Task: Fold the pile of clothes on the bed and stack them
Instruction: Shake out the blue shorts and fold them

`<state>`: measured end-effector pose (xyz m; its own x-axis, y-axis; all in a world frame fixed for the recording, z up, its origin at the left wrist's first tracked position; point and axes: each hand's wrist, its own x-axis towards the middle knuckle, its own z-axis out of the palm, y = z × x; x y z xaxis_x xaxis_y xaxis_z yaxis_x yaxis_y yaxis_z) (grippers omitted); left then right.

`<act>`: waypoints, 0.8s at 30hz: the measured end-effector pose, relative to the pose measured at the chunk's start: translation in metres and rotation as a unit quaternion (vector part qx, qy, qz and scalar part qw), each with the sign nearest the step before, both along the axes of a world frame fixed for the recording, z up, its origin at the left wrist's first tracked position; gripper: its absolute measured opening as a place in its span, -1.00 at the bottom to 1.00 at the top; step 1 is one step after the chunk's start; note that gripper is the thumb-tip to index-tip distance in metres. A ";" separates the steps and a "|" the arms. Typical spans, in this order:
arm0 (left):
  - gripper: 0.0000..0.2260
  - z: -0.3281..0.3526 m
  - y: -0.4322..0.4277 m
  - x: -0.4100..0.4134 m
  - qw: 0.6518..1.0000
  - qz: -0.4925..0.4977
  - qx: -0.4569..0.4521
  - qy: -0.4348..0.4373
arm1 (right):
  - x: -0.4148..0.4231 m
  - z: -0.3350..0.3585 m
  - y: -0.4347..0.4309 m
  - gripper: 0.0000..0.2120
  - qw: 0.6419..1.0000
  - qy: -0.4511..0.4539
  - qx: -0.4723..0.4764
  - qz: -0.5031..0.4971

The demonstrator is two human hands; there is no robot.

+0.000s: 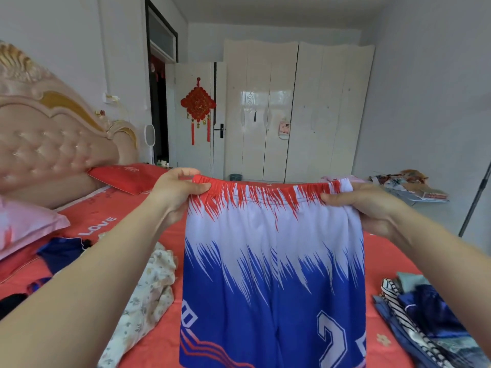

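Note:
I hold up a pair of sports shorts (271,261), red at the elastic waistband, white in the middle and blue below with white numbers. My left hand (175,195) pinches the waistband's left end; my right hand (369,205) grips its right end. The shorts hang spread out above the red bed (159,341). A cream floral garment (148,296) lies crumpled on the bed at lower left. Dark blue clothes (61,252) lie further left. A stack of folded clothes (425,322), striped and blue, sits at lower right.
A padded pink headboard (53,144), a pink pillow (24,224) and a red pillow (127,177) are at the left. White wardrobes (297,110) and a door with a red knot ornament (198,104) stand beyond the bed. More fabrics (409,187) lie at the far right.

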<state>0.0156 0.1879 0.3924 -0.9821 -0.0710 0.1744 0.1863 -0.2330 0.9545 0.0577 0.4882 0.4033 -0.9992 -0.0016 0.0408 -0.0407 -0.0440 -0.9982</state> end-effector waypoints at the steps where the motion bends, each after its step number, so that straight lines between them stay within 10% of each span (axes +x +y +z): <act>1: -0.71 -0.003 0.004 -0.002 1.000 0.011 0.012 -0.016 | -0.002 -0.004 -0.002 -0.74 1.000 -0.023 -0.001 0.008; 16: -0.85 0.003 0.037 -0.007 0.995 -0.062 0.051 -0.054 | -0.011 0.004 -0.027 -0.83 0.997 -0.001 -0.046 0.064; 24: -0.79 -0.020 0.021 -0.012 0.981 -0.058 0.090 -0.163 | -0.029 -0.023 -0.011 -0.79 0.986 -0.121 -0.034 -0.111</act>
